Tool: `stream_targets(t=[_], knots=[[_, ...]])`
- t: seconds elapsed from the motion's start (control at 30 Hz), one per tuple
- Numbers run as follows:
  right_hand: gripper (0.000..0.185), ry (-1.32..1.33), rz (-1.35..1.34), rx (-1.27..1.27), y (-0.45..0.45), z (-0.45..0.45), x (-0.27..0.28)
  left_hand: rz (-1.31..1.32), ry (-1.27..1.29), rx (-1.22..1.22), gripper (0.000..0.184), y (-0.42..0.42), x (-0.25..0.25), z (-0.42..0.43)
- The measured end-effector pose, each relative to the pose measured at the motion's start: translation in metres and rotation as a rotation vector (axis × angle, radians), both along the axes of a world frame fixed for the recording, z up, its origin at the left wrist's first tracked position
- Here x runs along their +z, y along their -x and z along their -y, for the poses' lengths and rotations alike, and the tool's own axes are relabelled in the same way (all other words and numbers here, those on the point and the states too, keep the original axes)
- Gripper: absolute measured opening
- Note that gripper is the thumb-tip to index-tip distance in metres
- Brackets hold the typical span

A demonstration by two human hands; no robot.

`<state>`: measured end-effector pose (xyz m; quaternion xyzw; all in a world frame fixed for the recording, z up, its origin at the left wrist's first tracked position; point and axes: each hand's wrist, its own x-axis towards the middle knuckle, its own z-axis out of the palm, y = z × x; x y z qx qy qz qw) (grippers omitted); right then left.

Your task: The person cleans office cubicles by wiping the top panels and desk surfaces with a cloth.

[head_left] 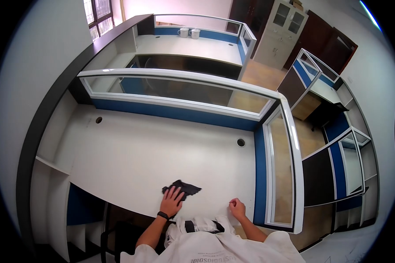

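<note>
My left hand (172, 202) lies on a crumpled black cloth (186, 188) near the front edge of the white desk (153, 153). Its fingers are spread and stretched over the cloth, pressing it to the desktop, and a dark band (163, 215) circles the wrist. Part of the cloth is hidden under the palm. To the right, my right hand (237, 208) is curled closed above the desk's front right area, apart from the cloth, with nothing visible in it.
A blue partition with a glass panel and white frame (180, 81) borders the desk's back; another partition (289, 175) stands on the right. The desktop has two cable holes, left (99, 120) and right (241, 142). Two white lidded mugs (189, 33) stand on the desk beyond.
</note>
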<state>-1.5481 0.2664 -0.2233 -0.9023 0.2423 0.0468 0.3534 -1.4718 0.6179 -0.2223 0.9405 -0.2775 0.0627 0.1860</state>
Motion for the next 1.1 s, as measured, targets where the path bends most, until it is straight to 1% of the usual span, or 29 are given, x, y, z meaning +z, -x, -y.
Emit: stream_targets(t=[0.07,0.17,0.2,0.27,0.3,0.37,0.53,0.67,0.8,0.87,0.93,1.0,1.07,1.1], knots=[[0.015,-0.111,-0.01,0.01,0.002,0.007,-0.004,-0.021,-0.022,0.136,0.052,0.01,-0.005,-0.031],[0.015,-0.132,-0.039,0.033,0.0,0.012,-0.005,-0.014,-0.093,0.416,0.055,0.026,-0.01,-0.084],[0.015,-0.133,-0.043,0.039,-0.002,0.011,-0.003,-0.007,-0.1,0.538,0.056,0.033,-0.011,-0.099],[0.016,-0.019,-0.035,0.033,-0.004,0.007,0.001,-0.032,-0.118,0.753,0.056,0.045,-0.008,-0.121],[0.016,-0.022,-0.044,0.043,-0.003,0.006,-0.001,-0.04,-0.124,0.763,0.056,0.051,-0.01,-0.125],[0.012,0.11,0.039,-0.006,-0.007,0.005,-0.007,-0.034,-0.153,0.847,0.056,0.054,-0.01,-0.131],[0.012,0.14,0.038,-0.053,-0.012,0.003,-0.007,-0.016,-0.176,0.908,0.056,0.046,-0.016,-0.113],[0.015,0.127,0.0,-0.065,-0.014,0.002,-0.004,0.0,-0.191,0.823,0.057,0.035,-0.013,-0.088],[0.014,0.158,0.032,-0.07,-0.017,0.0,0.0,-0.008,-0.184,0.609,0.057,0.019,-0.012,-0.041],[0.017,0.153,-0.001,-0.076,-0.018,0.001,0.001,-0.002,-0.187,0.473,0.057,0.01,-0.011,-0.013],[0.016,0.171,0.013,-0.088,-0.019,0.0,-0.001,-0.026,-0.164,0.325,0.058,0.0,-0.005,0.022],[0.015,0.191,0.03,-0.109,-0.019,-0.002,-0.001,-0.041,-0.085,0.117,0.056,-0.008,-0.005,0.054],[0.016,0.161,-0.013,-0.105,-0.019,-0.001,0.0,-0.044,0.022,-0.156,0.051,-0.016,-0.001,0.08],[0.016,0.166,-0.001,-0.119,-0.019,0.001,-0.004,-0.114,0.153,-0.263,0.046,-0.022,0.001,0.092]])
